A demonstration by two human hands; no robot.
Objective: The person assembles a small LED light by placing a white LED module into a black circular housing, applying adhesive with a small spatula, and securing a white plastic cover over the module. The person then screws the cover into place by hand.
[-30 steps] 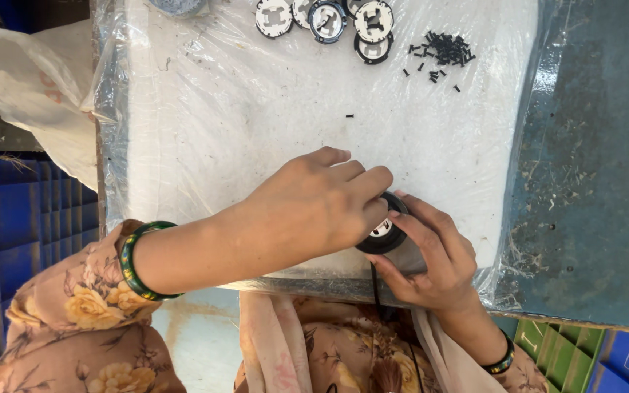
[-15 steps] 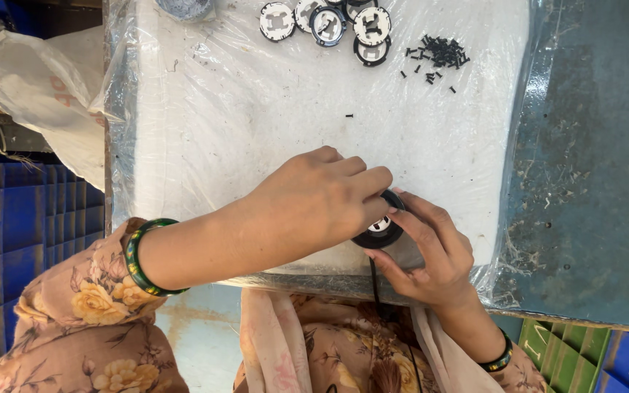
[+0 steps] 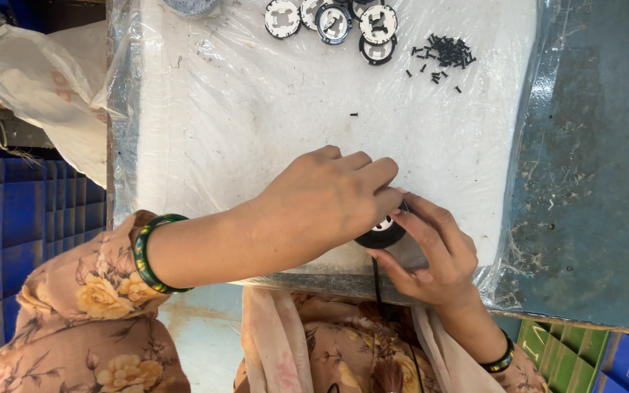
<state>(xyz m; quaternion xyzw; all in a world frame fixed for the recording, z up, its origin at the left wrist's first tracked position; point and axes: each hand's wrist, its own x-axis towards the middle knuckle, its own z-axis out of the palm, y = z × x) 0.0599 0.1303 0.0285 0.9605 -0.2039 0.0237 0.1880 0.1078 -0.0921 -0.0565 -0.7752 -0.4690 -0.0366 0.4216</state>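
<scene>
Head camera looks down on a tabletop wrapped in wrinkled clear plastic film over white. Near its front edge, the left hand curls down over a small round black-and-white part, fingertips pinching its rim, while the right hand cups the same disc from below and from the right, fingers spread along its side. A thin dark cord runs from the part toward the body. Far across the film lies a cluster of similar round plastic discs and, just right of them, a loose heap of tiny black screws. A glossy green bangle circles the left wrist.
</scene>
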